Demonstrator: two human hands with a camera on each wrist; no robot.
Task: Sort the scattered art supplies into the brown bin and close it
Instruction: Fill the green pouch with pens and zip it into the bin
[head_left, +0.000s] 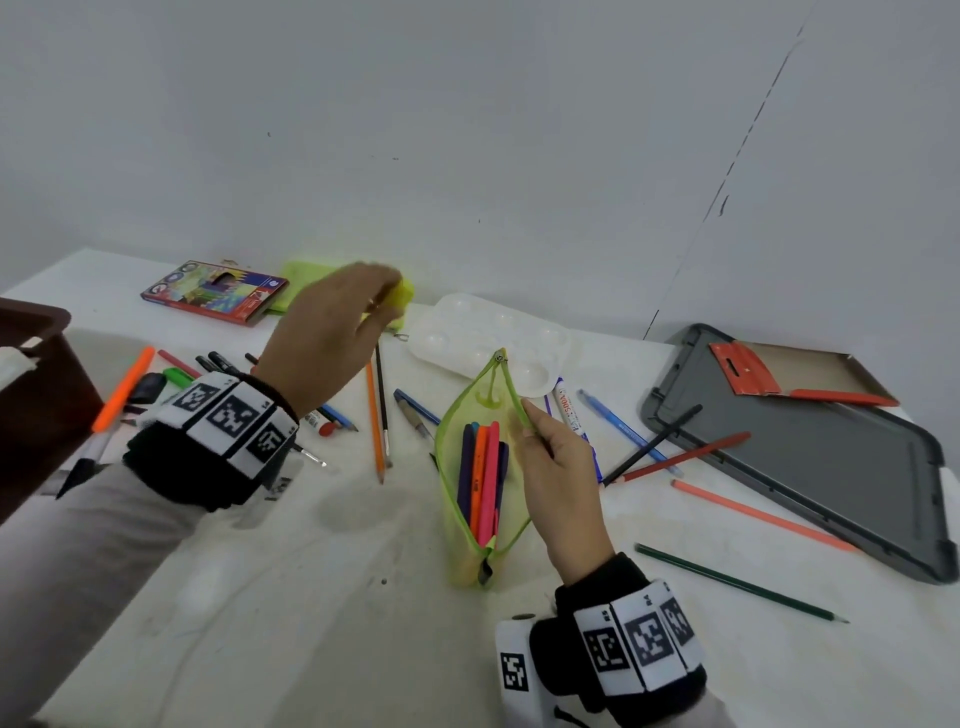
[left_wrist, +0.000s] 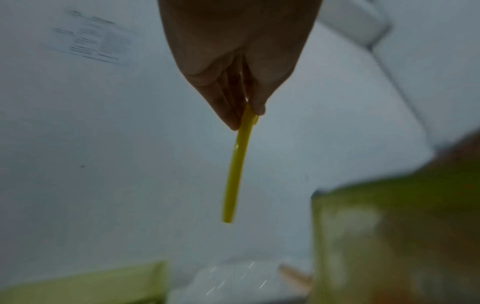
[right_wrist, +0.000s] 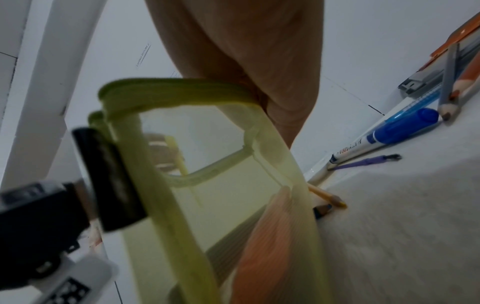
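Note:
My left hand (head_left: 384, 301) is raised over the back of the table and pinches a yellow pencil (head_left: 401, 294). In the left wrist view the yellow pencil (left_wrist: 236, 164) hangs down from the fingertips (left_wrist: 231, 121). My right hand (head_left: 527, 418) pinches the right rim of an open green mesh pouch (head_left: 467, 525) standing mid-table. Several coloured pens (head_left: 483, 478) lie inside it. The brown bin (head_left: 36, 374) stands at the far left edge, only partly in view. Its grey lid (head_left: 810, 462) lies flat at the right.
Loose pens and pencils (head_left: 376, 421) are scattered across the white table (head_left: 311, 597). A white palette (head_left: 483, 335) and a coloured pencil box (head_left: 213, 291) sit near the wall. A red-flapped cardboard box (head_left: 810, 371) rests behind the lid. A green pencil (head_left: 737, 582) lies front right.

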